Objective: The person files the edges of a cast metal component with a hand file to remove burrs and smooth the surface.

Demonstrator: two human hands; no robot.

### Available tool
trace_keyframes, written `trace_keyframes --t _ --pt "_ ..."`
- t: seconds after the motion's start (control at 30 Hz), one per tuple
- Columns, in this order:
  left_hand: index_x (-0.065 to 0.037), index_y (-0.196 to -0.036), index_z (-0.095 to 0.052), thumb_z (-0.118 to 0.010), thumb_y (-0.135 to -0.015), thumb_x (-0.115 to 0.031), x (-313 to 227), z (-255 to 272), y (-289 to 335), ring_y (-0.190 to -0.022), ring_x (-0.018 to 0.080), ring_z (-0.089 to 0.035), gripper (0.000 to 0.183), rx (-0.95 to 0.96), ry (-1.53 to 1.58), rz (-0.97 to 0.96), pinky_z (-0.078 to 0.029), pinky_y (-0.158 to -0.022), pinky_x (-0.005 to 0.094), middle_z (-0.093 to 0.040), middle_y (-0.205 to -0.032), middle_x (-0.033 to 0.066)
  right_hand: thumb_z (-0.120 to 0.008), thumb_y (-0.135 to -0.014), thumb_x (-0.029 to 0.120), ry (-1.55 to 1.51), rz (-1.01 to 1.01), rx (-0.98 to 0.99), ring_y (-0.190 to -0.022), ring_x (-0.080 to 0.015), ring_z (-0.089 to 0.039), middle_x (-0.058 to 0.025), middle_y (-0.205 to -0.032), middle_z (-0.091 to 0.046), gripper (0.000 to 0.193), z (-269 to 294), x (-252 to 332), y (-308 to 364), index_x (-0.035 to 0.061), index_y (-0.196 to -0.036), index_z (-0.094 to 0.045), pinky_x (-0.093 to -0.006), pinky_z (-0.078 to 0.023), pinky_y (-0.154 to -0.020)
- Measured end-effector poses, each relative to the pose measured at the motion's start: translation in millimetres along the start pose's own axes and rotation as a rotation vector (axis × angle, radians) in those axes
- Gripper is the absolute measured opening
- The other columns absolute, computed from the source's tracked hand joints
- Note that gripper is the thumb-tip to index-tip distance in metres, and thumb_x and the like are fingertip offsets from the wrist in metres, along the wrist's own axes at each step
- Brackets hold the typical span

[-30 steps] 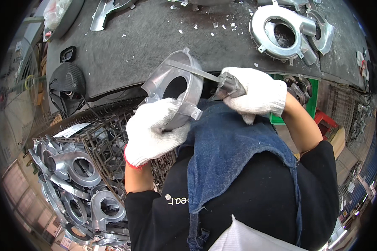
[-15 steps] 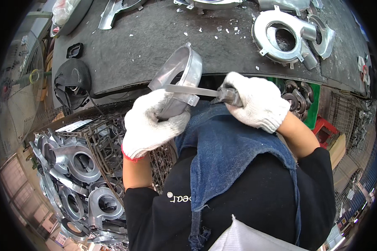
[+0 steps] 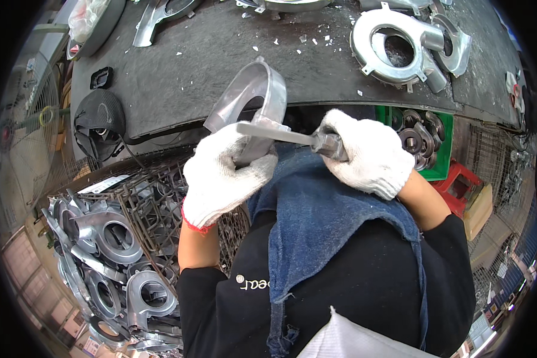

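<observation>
My left hand (image 3: pixel 228 162), in a white knit glove with a red cuff edge, is closed around the lower end of a curved silver metal casting (image 3: pixel 272 89). The casting's open ring stands up above my fingers, in front of the table's near edge. Gloved as well, my right hand (image 3: pixel 367 152) grips the handle of a flat file (image 3: pixel 277 133). Its grey blade points left and lies across the casting just above my left thumb. Whether blade and metal touch, I cannot tell.
On the dark table (image 3: pixel 179 77) sit a round housing casting (image 3: pixel 391 48), other castings and white scraps. A black mesh cap (image 3: pixel 99 122) hangs at its left corner. Castings (image 3: pixel 116 235) pile up at lower left. A green crate (image 3: pixel 444 146) of parts and a red stool (image 3: pixel 456 185) stand right.
The file's blade has tilted, its handle end now lower, and my right hand has turned slightly. My left hand and the casting have shifted a little. The whole view has moved slightly.
</observation>
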State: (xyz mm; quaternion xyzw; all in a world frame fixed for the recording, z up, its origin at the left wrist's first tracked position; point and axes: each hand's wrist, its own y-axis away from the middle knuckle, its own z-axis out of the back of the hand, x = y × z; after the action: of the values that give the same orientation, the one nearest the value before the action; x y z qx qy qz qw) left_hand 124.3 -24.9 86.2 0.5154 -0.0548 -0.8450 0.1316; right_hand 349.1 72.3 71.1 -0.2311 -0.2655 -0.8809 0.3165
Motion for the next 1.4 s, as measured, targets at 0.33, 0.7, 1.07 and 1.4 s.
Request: trace_keyframes --t 0.33,0.7,1.07,1.4 --pt "-0.003 -0.106 -0.073 -0.08 -0.077 -0.011 1 -4 1 -0.078 0.0091 -0.07 0.03 -0.085 -0.068 -0.044 -0.055 -0.073 0.026 -0.075 -0.087 0.0066 -0.072 -0.085 0.028 -0.004 0.008 0.001 -0.078 -0.0369 -0.072 -0.0143 -0.085 -0.072 0.032 -4 -1 1 0.0152 -0.112 -0.059 -0.0465 -0.057 -0.067" --pt "0.002 -0.111 -0.066 -0.08 -0.08 -0.011 -10 6 -11 -0.08 0.0124 -0.068 0.037 -0.023 0.282 -0.065 -0.055 -0.074 0.026 -0.072 -0.093 0.0084 -0.073 -0.089 0.022 -0.423 -0.127 -0.078 -0.062 -0.025 -0.073 -0.0101 -0.072 -0.072 0.022 13 -17 13 0.0142 -0.106 -0.062 -0.0352 -0.057 -0.063" --pt "0.003 -0.151 -0.036 -0.068 -0.082 0.005 34 5 0 -0.112 0.0232 -0.066 0.076 0.212 1.051 0.053 -0.053 -0.099 0.0413 -0.067 -0.115 0.0148 -0.076 -0.09 0.013 -0.213 0.019 -0.334 -0.054 -0.0117 -0.065 -0.0052 -0.074 -0.07 0.032 24 -31 13 0.0057 -0.117 -0.06 -0.0274 -0.052 -0.057" --pt "0.003 -0.147 -0.043 -0.07 -0.092 -0.018 -7 -16 11 -0.076 0.0131 -0.06 0.065 0.077 0.475 -0.042 -0.052 -0.069 0.0287 -0.065 -0.094 0.0078 -0.075 -0.089 0.019 0.138 0.213 -0.297 -0.086 -0.0302 -0.071 -0.0109 -0.102 -0.07 0.052 41 14 -4 0.0149 -0.138 -0.055 -0.0395 -0.057 -0.076"
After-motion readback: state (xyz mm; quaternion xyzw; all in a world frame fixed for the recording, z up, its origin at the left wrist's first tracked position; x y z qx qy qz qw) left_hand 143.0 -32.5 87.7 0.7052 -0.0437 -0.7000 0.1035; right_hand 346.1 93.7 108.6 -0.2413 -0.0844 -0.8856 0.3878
